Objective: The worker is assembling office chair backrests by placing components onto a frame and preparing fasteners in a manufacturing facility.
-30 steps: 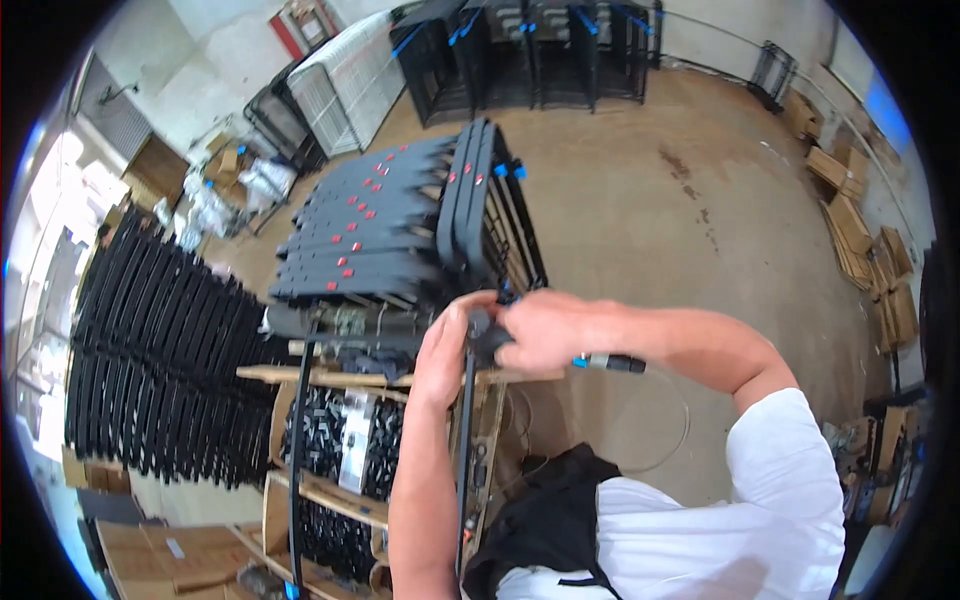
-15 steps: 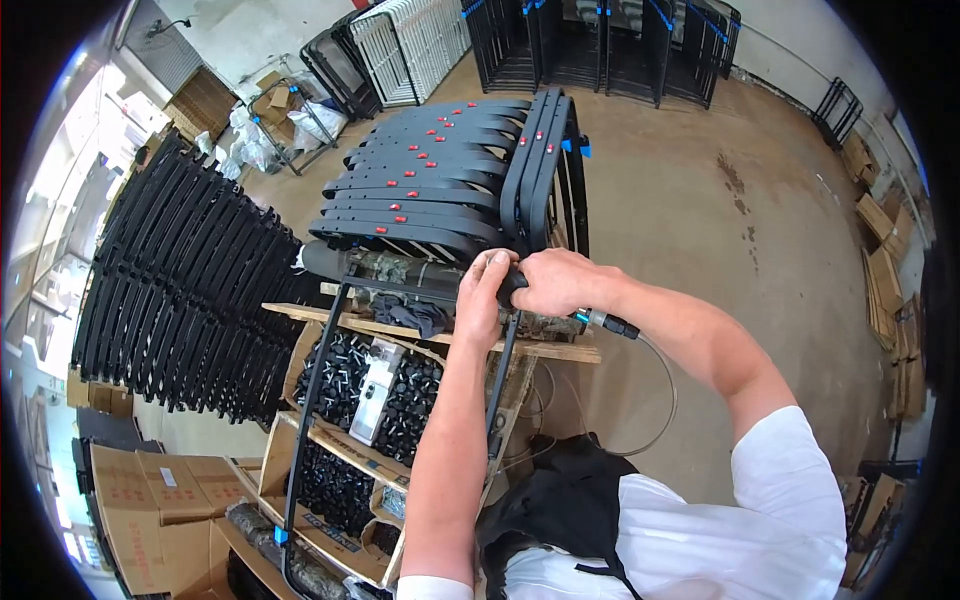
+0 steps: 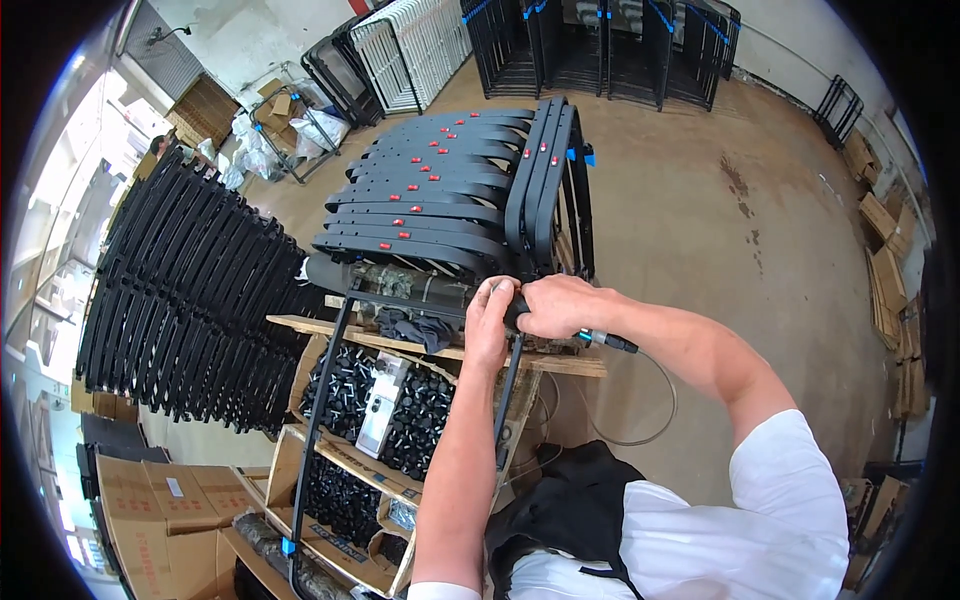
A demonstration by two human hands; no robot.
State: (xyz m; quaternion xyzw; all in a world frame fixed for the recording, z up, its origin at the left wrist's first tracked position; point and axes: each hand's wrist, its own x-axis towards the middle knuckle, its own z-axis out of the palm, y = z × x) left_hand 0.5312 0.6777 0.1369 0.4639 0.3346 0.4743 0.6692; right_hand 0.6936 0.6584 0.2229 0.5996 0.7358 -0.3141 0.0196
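My right hand is wrapped round a black air tool, whose tail end with a thin hose pokes out below my fist. Pressed up against its front is my left hand, fingers pinched at the corner of a black tubular frame. Whatever small part sits between those fingers is hidden. The frame lies across the wooden bench, its two long legs running toward me. Just beyond my hands stands a row of black curved metal frames with red pieces on them.
Cardboard boxes of black-headed bolts sit beneath the frame, with a clear plastic case among them. A dark cloth rests on the bench plank. Stacked black frames rise at left; large cartons stand at lower left.
The bench, frames and both hands sit slightly lower in the picture. My hands keep the same grip at the frame's corner.
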